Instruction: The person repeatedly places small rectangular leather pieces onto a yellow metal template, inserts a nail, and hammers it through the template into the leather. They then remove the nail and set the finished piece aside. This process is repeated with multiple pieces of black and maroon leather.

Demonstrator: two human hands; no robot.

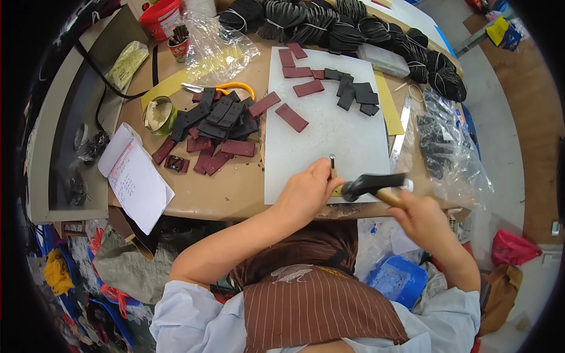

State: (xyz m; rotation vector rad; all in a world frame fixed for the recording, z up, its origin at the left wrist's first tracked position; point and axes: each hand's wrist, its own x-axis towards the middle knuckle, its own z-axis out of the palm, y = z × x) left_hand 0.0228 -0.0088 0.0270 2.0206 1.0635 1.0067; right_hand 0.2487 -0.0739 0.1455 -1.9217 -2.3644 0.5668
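Note:
My left hand [305, 193] rests at the near edge of a white board [321, 153]. Its fingers pinch a slim metal punch [332, 163] that stands upright. What lies under the punch is mostly covered by the hand. In my right hand [425, 219] is a hammer, gripped by its light wooden handle; the black hammer head [374, 184], blurred by motion, is just right of the punch. Farther up the board lie loose maroon leather pieces [291, 117] and a cluster of black leather pieces [353, 91].
Left of the board, a heap of black and maroon pieces [220, 120] lies by orange-handled scissors [235, 89], an open can [159, 115] and a notepad [135, 179]. Bundled black cords [318, 23] line the back. A metal ruler [402, 132] and plastic bag [441, 141] lie right.

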